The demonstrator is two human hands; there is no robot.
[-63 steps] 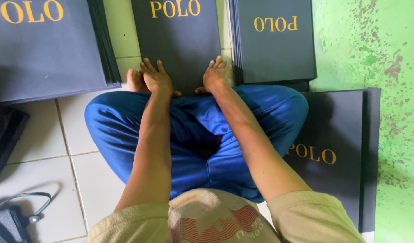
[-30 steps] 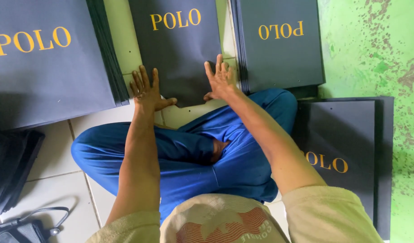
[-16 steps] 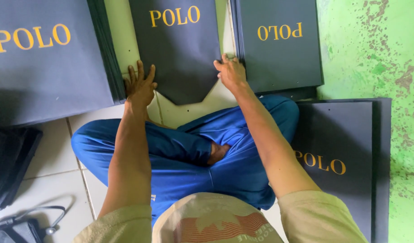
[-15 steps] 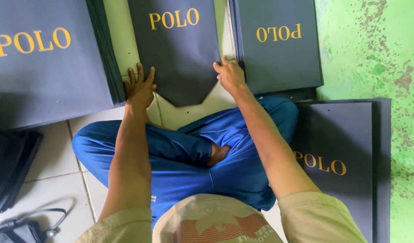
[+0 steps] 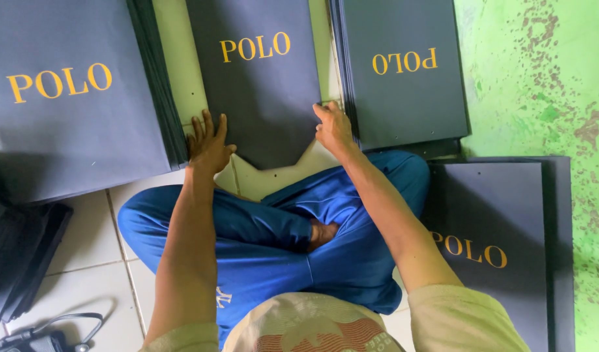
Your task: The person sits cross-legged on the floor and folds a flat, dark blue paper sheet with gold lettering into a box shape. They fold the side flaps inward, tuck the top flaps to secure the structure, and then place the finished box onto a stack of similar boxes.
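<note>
A person sits cross-legged on a white tiled floor (image 5: 84, 241) in blue trousers (image 5: 280, 241), seen from above. In the upper middle of the frame lies a dark navy flat sheet (image 5: 260, 85) with gold lettering, and both hands are at its lower corners. The left hand (image 5: 208, 140) lies flat with fingers spread and pointing up the frame, resting on the sheet's lower left edge. The right hand (image 5: 332, 127) touches the lower right edge, its fingers curled against the side of the sheet; whether it pinches the edge or only presses on it cannot be told. To the upper left sits a thick stack of the same navy sheets (image 5: 71, 98), just beside the left hand. At the upper right is another stack (image 5: 404, 78), its lettering upside down, close to the right hand. A further stack (image 5: 501, 248) lies at the lower right, next to a green speckled wall (image 5: 547, 78).
</note>
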